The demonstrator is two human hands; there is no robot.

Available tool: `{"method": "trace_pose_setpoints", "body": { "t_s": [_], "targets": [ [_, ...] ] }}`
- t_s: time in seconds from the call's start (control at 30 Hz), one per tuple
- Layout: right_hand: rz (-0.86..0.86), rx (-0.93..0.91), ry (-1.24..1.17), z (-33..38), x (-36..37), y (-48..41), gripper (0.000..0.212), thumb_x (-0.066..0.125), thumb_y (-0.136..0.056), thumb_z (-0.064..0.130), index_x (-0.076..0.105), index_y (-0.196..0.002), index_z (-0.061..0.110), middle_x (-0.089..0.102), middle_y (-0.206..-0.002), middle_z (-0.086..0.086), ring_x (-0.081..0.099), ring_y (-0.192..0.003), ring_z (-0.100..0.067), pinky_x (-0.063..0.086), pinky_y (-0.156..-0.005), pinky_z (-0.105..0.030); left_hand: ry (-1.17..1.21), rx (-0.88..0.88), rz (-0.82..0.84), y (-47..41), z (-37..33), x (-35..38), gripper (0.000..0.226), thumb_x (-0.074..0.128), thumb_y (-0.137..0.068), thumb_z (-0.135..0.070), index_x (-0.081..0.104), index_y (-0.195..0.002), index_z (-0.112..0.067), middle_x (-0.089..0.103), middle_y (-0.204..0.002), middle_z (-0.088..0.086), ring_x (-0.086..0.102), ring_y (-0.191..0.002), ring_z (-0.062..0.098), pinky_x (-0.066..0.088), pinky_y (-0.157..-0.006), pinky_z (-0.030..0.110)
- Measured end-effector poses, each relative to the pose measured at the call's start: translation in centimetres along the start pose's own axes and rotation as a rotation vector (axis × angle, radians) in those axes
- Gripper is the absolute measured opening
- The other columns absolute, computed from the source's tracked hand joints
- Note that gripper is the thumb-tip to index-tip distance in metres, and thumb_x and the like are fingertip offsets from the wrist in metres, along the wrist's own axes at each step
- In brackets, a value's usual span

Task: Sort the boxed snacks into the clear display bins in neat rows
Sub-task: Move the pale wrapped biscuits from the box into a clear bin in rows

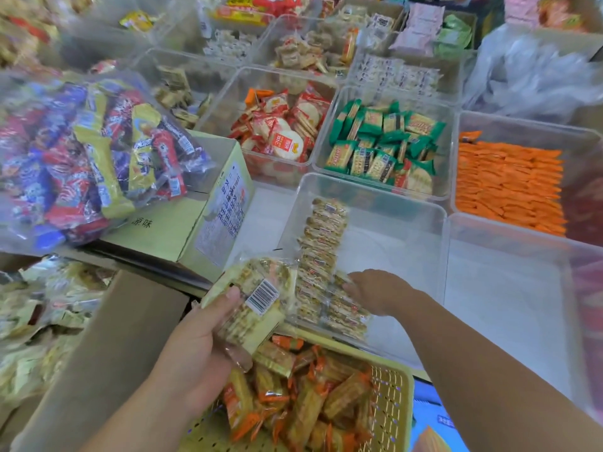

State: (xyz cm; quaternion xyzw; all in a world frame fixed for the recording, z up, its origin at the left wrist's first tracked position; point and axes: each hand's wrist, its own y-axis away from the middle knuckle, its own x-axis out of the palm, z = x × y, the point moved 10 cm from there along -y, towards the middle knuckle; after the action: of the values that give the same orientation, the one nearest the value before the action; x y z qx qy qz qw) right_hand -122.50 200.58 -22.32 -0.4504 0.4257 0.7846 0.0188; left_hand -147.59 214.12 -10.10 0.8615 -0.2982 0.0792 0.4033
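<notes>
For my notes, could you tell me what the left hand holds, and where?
The left hand grips a snack pack at its lower end, thumb beside the barcode.

Left hand (202, 347) grips a clear multipack of biscuits (257, 298) — barcode label facing up — at the near edge of a clear bin (408, 216). Right hand (375, 290) reaches inside, fingers touching a row of small wrapped biscuits (321, 243). Nearer, a yellow basket (391, 396) holds orange-wrapped snacks (310, 402).

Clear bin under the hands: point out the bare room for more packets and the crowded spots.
Bare floor lies right of the cracker row, up to the right wall of the clear bin. The neighbouring bin, below the orange packets, looks empty too. Crowded: the near-left corner, where the right hand touches packets, and the green-packet bin.
</notes>
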Motion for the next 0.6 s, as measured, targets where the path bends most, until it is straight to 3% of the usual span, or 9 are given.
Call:
{"method": "trace_pose_setpoints", "body": {
  "t_s": [0.07,0.13,0.2,0.3,0.43,0.6],
  "targets": [
    [0.062,0.003,-0.034,0.1,0.4,0.0,0.059,0.029,-0.104,0.057,0.041,-0.149,0.02,0.049,-0.149,-0.012,0.049,-0.132,-0.032,0.041,-0.106,-0.043,0.038,-0.013,0.006,0.2,0.2,0.3,0.029,0.073,-0.078,-0.036,0.083,-0.099,-0.019,0.077,-0.112,0.012,0.076,-0.085,0.025,0.052,-0.062,0.04],
    [0.102,0.0,-0.065,0.1,0.7,0.3,0.069,0.033,-0.102,0.062,0.026,-0.157,0.021,0.039,-0.157,-0.011,0.043,-0.139,-0.033,0.037,-0.111,-0.045,0.086,-0.023,0.016,0.4,0.3,0.6,0.028,0.068,-0.083,-0.035,0.083,-0.1,-0.019,0.076,-0.116,0.012,0.076,-0.097,0.029,0.059,-0.073,0.05],
    [0.07,-0.008,-0.1,0.3,0.7,0.8,0.075,0.036,-0.1,0.064,0.017,-0.159,0.023,0.04,-0.157,-0.011,0.044,-0.138,-0.033,0.039,-0.109,-0.044,0.107,-0.037,0.008,0.6,0.3,0.8,0.034,0.07,-0.081,-0.037,0.081,-0.106,-0.017,0.074,-0.122,0.014,0.072,-0.107,0.036,0.06,-0.075,0.053],
    [0.004,-0.032,-0.106,0.6,0.9,1.6,0.069,0.037,-0.099,0.065,0.024,-0.155,0.027,0.046,-0.151,-0.01,0.049,-0.131,-0.033,0.043,-0.102,-0.043,0.118,-0.043,0.008,1.0,0.1,1.2,0.035,0.07,-0.08,-0.037,0.08,-0.106,-0.016,0.073,-0.121,0.016,0.072,-0.106,0.04,0.062,-0.07,0.051],
    [-0.027,-0.026,-0.028,0.8,1.4,2.3,0.069,0.031,-0.098,0.068,0.023,-0.157,0.033,0.033,-0.159,-0.006,0.038,-0.138,-0.034,0.038,-0.11,-0.049,0.209,-0.082,0.103,1.9,0.0,3.0,0.043,0.067,-0.08,-0.043,0.081,-0.106,-0.011,0.076,-0.105,0.02,0.075,-0.075,0.039,0.063,-0.061,0.043],
    [-0.172,0.052,-0.142,0.4,-1.1,4.1,0.071,0.036,-0.098,0.066,0.024,-0.158,0.029,0.033,-0.161,-0.004,0.036,-0.142,-0.03,0.037,-0.112,-0.048,0.241,-0.136,0.227,2.7,0.4,4.5,0.05,0.071,-0.075,-0.049,0.08,-0.111,-0.015,0.073,-0.118,0.02,0.073,-0.081,0.041,0.062,-0.06,0.04]
  ]
}}
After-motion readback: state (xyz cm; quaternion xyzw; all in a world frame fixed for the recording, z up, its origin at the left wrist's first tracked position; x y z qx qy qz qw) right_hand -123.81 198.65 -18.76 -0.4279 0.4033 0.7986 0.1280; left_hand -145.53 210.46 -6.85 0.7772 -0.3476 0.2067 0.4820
